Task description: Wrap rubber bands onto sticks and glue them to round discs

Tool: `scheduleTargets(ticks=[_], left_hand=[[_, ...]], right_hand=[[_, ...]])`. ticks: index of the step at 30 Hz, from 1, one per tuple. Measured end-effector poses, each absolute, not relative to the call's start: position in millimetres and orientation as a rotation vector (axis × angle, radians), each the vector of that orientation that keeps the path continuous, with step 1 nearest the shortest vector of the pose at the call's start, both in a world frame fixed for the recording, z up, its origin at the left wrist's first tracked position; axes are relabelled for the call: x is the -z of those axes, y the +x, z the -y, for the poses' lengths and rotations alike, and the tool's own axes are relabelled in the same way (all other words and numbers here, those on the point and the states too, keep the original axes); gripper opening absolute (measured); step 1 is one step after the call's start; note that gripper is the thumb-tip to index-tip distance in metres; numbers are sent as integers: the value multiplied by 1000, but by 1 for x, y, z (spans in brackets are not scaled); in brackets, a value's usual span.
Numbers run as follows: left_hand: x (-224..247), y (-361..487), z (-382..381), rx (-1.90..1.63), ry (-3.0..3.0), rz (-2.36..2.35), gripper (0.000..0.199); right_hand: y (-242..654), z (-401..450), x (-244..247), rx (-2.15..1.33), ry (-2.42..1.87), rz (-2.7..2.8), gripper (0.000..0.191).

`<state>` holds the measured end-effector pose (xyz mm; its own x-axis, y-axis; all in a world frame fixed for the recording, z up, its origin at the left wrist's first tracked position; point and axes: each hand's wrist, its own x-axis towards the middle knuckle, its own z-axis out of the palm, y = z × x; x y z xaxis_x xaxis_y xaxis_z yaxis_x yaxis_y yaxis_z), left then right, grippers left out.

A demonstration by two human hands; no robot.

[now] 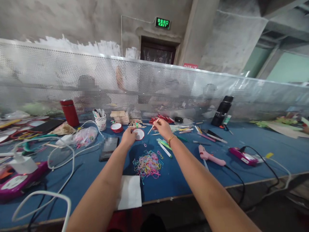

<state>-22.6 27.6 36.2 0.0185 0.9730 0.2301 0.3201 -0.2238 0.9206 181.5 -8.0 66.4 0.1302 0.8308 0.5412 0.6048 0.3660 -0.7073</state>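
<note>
My left hand [128, 137] grips the edge of a small round white dish with a red rim [139, 134], tilted over the table. A bit of green shows at the dish's far edge. Between the fingertips of my right hand [163, 128] is a thin pale wooden stick [152, 128], its lower end pointing down toward the dish but apart from it. In front of both hands lies a pile of small colourful plastic clips [148, 164]. Several capped pens, green and white [164, 149], lie below my right wrist.
A pink glue gun [211, 157] and a purple power strip [243, 157] with cables lie right. Left stand a red flask [69, 112], a pen cup [100, 121] and a red tin [117, 128], near a phone [108, 148]. A perforated metal screen [149, 83] runs behind.
</note>
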Motion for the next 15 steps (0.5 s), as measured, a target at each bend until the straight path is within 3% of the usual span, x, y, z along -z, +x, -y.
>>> scheduleTargets(ticks=[6,15], left_hand=[[-41,-22,-20,-1158,1703,-1381,35],[-39,-22,-20,-1104,1809,-1416,38]], right_hand=[[157,47,-42,-322,-1318,1676,11],[164,54,-39,-438,-1250,1716,11]])
